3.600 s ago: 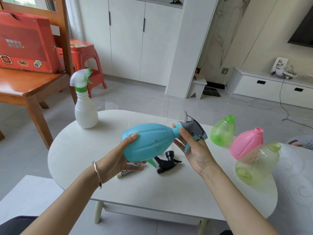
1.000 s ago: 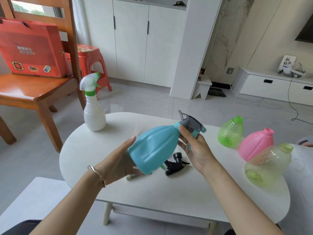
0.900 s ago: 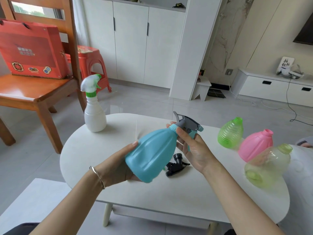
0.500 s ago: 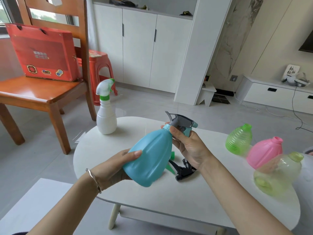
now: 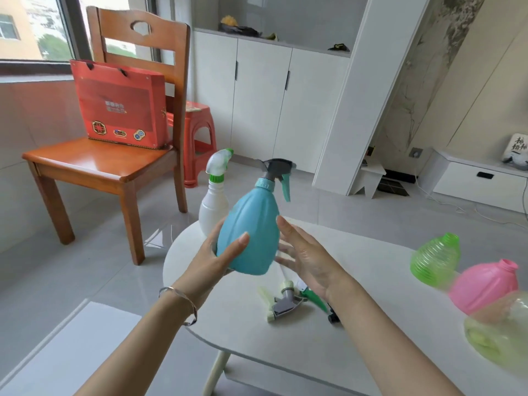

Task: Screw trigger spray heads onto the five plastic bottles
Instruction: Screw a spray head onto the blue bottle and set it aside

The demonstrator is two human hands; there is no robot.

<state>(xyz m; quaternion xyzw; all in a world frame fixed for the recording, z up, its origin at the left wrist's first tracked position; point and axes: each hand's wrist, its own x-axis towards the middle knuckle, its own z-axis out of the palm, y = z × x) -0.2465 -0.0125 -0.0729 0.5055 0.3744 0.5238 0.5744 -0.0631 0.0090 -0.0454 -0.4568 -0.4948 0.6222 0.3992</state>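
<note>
My left hand (image 5: 213, 260) grips the blue bottle (image 5: 251, 232) by its lower body and holds it upright above the white table (image 5: 371, 332). A grey and teal trigger head (image 5: 275, 172) sits on its neck. My right hand (image 5: 307, 260) is open beside the bottle's right side, fingers spread. Behind the blue bottle stands a white bottle (image 5: 213, 208) with a white and green trigger head. A grey and pale yellow trigger head (image 5: 281, 304) lies loose on the table, with a green one (image 5: 314, 298) partly hidden by my right arm. Headless green (image 5: 435, 257), pink (image 5: 485, 285) and yellow-green (image 5: 503, 330) bottles lie at the right.
A wooden chair (image 5: 114, 164) with a red gift bag (image 5: 120, 110) stands left of the table, a red plastic stool (image 5: 197, 138) behind it. White cabinets (image 5: 263, 90) line the back wall. A low white surface (image 5: 65, 350) lies at the lower left.
The blue bottle has swung from tilted to upright and moved up and left toward the white bottle. My right hand has let go of the trigger head and opened beside the bottle's body.
</note>
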